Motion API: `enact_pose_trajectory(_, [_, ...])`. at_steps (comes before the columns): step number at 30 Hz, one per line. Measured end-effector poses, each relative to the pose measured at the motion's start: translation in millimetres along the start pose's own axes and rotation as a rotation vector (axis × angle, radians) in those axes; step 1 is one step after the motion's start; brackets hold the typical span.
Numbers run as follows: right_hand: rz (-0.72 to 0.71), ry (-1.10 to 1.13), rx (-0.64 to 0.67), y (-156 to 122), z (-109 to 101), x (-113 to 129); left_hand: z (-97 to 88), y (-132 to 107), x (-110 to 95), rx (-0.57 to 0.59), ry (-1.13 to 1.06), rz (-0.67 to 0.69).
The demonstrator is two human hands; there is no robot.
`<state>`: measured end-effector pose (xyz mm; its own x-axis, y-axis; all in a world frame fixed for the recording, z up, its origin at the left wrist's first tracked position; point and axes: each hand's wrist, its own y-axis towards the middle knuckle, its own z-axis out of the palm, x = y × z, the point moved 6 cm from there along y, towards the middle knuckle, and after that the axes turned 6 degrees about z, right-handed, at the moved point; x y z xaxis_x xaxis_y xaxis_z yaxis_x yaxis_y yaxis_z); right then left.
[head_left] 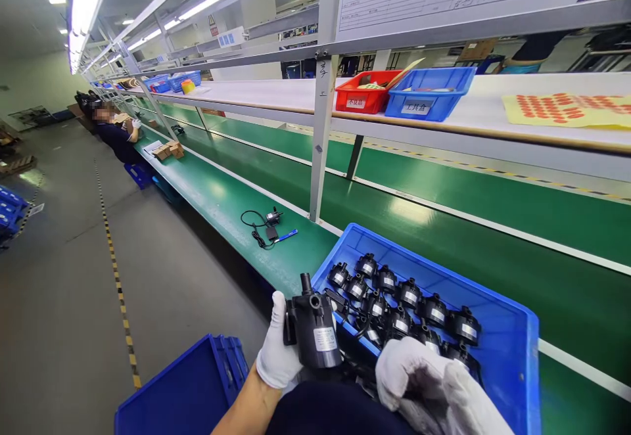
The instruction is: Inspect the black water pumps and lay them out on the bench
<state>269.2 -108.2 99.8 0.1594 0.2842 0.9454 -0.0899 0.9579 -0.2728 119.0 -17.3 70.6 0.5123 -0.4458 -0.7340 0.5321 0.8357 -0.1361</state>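
Note:
My left hand [280,349], in a white glove, grips a black water pump [315,330]. The pump is tilted a little, its spout pointing up and its white label towards me. In a white glove too, my right hand [419,376] is curled closed over the near side of a blue bin [527,349]; what its fingers hold, if anything, is hidden. Several similar black pumps [409,294] with white labels stand in rows in the bin. Black cables lie among the nearer ones, partly covered by my hands.
On the green bench [221,198] lie another pump [273,216] with its cable and a blue pen [286,235]. A red bin [365,93] and a blue box [428,96] sit on the shelf. Below left is a blue crate [177,389]. A person [116,129] works farther along.

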Motion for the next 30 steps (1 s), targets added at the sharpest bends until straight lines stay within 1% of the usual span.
enact_pose_trajectory(4, [-0.014, -0.243, -0.095, 9, -2, -3, -3.3, -17, -21, -0.015, 0.292, 0.234])
enact_pose_trajectory(6, [-0.027, -0.347, -0.098, 14, 0, -2, -4.0, -28, -30, -0.024, 0.502, 0.353])
enact_pose_trajectory(8, [-0.047, -0.398, -0.086, 15, 3, 2, -2.5, -37, -36, -0.005, 0.701, 0.456])
enact_pose_trajectory(10, [-0.101, -0.409, -0.077, 14, 5, 8, -2.0, -41, -36, 0.036, 0.823, 0.510])
enact_pose_trajectory(14, [-0.191, -0.490, -0.063, 11, 10, 17, -5.0, -38, -32, 0.119, 1.012, 0.626])
enact_pose_trajectory(17, [-0.160, -0.610, -0.092, 13, 10, 18, -5.9, -36, -28, 0.164, 1.093, 0.684])
enact_pose_trajectory(20, [-0.074, -0.647, -0.104, 20, 5, 14, -2.7, -36, -30, 0.170, 1.069, 0.669])
enact_pose_trajectory(21, [-0.067, -0.608, -0.092, 22, 4, 12, -0.7, -36, -32, 0.172, 1.016, 0.650])
enact_pose_trajectory(23, [-0.040, -0.424, -0.039, 28, 3, 6, 2.4, -35, -38, 0.162, 0.852, 0.579])
enact_pose_trajectory(25, [0.071, -0.125, -0.006, 36, 1, -5, 1.7, -32, -45, 0.101, 0.667, 0.486])
enact_pose_trajectory(27, [0.233, 0.176, -0.030, 43, 0, -19, -3.0, -29, -48, 0.004, 0.540, 0.406])
enact_pose_trajectory(29, [0.347, 0.356, -0.079, 49, -1, -29, -8.6, -29, -47, -0.061, 0.507, 0.333])
enact_pose_trajectory(30, [0.373, 0.393, -0.088, 52, 0, -30, -10.4, -30, -45, -0.063, 0.526, 0.295])
